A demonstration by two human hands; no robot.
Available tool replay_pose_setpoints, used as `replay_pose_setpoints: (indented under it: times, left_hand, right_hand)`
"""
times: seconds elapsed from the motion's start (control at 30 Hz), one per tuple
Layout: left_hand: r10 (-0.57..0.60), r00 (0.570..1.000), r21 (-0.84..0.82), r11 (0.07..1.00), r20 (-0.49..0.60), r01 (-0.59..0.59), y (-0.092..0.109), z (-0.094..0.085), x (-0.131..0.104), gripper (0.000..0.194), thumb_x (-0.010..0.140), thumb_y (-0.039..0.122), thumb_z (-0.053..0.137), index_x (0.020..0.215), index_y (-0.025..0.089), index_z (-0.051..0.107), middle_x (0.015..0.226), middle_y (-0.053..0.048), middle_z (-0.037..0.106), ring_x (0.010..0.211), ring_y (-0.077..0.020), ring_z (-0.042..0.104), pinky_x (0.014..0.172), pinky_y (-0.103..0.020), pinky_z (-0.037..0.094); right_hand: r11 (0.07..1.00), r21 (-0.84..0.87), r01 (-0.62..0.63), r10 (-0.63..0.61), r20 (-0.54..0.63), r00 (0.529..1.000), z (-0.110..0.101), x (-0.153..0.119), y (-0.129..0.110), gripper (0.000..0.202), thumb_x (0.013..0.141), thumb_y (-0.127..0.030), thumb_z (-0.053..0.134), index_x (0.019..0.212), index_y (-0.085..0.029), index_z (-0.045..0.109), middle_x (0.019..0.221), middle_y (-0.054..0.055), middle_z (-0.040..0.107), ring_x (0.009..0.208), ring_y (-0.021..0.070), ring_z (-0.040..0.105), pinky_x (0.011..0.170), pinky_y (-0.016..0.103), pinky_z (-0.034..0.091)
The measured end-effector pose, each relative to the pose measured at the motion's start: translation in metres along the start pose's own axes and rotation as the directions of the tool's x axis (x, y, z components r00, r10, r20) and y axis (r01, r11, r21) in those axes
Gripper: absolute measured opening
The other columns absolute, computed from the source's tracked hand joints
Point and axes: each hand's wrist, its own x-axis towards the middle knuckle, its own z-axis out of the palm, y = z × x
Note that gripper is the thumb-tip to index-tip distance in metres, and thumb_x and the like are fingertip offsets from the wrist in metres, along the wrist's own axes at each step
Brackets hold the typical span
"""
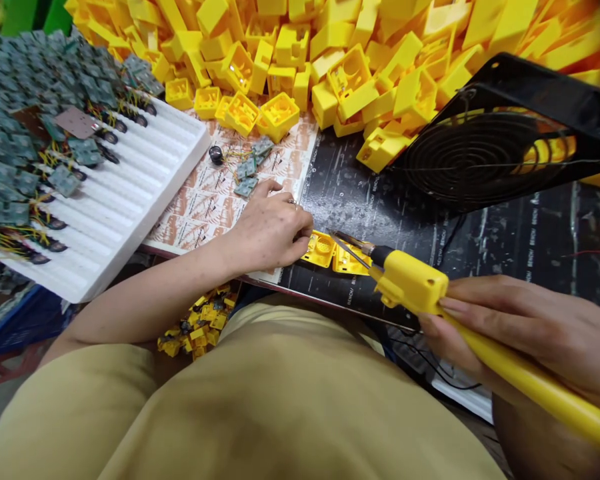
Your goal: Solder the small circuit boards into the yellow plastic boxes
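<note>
right hand [525, 327] grips soldering gun [413, 277], tip over open yellow casing [320, 248]. left hand [267, 230] half-curled beside casing, perhaps steadying; grip unclear.

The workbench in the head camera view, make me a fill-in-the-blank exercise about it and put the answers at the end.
The tool in the right hand has a ____ handle.
The fan has a ____ frame.
The foam tray lies to the ____ of the left hand.

Missing words: yellow; black; left.
</note>
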Motion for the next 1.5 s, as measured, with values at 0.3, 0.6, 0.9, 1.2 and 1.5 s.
replay_pose_setpoints:
  times: [0.3, 0.6, 0.9, 1.2, 1.5]
  left_hand:
    - [0.006, 1.0, 0.034, 0.999, 0.029, -0.007, 0.0, -0.001, 0.001, 0.024, 0.079, 0.025, 0.048, 0.069, 0.019, 0.069, 0.068, -0.005, 0.07, 0.082, -0.0237, 0.062, 0.097, -0.049, 0.038]
    - [-0.043, 0.996, -0.067, 0.997, 0.074, 0.048, -0.003, -0.01, 0.0, 0.02, 0.081, 0.03, 0.053, 0.083, 0.018, 0.069, 0.078, -0.005, 0.071, 0.086, -0.0241, 0.063, 0.092, -0.046, 0.043]
    - [-0.157, 0.986, -0.124, 0.981, -0.053, 0.15, -0.038, -0.016, -0.029, 0.032, 0.093, 0.034, 0.044, 0.091, 0.016, 0.071, 0.087, -0.006, 0.067, 0.084, -0.0196, 0.061, 0.084, -0.036, 0.048]
    - [0.043, 0.999, 0.144, 0.989, -0.015, -0.04, -0.048, 0.002, -0.024, 0.015, 0.088, 0.02, 0.052, 0.087, 0.017, 0.066, 0.09, -0.006, 0.071, 0.094, -0.0245, 0.064, 0.094, -0.045, 0.046]
    - [0.28, 0.816, 0.249, 0.953, -0.505, -0.173, -0.041, 0.014, -0.05, 0.009, 0.09, 0.013, 0.053, 0.086, 0.016, 0.061, 0.085, -0.005, 0.068, 0.079, -0.0161, 0.062, 0.079, -0.031, 0.051]
  right_hand:
    - [0.993, 0.063, -0.098, 0.103, -0.079, 0.992, 0.001, -0.014, 0.014, 0.057, 0.08, -0.028, 0.075, 0.133, -0.032, 0.053, 0.095, 0.001, 0.074, 0.066, 0.0165, 0.07, 0.049, 0.026, 0.055]
    - [0.995, 0.037, -0.096, 0.099, -0.092, 0.991, 0.008, 0.005, -0.006, 0.051, 0.09, -0.02, 0.063, 0.139, -0.027, 0.051, 0.083, -0.001, 0.074, 0.055, 0.0107, 0.065, 0.059, 0.021, 0.055]
    - [0.998, 0.027, -0.064, 0.065, -0.021, 0.998, 0.05, 0.016, 0.013, 0.029, 0.085, -0.028, 0.071, 0.11, -0.019, 0.057, 0.107, 0.007, 0.072, 0.088, 0.0196, 0.071, 0.081, 0.034, 0.058]
    - [1.0, 0.027, 0.014, -0.014, 0.015, 1.0, 0.068, 0.044, -0.007, 0.033, 0.087, -0.034, 0.068, 0.112, -0.021, 0.051, 0.104, 0.008, 0.071, 0.091, 0.0198, 0.068, 0.093, 0.038, 0.05]
    - [0.966, 0.18, -0.186, 0.168, 0.111, 0.98, 0.11, 0.085, -0.012, 0.024, 0.088, -0.019, 0.063, 0.109, -0.023, 0.053, 0.079, -0.005, 0.072, 0.072, 0.0156, 0.067, 0.082, 0.034, 0.047]
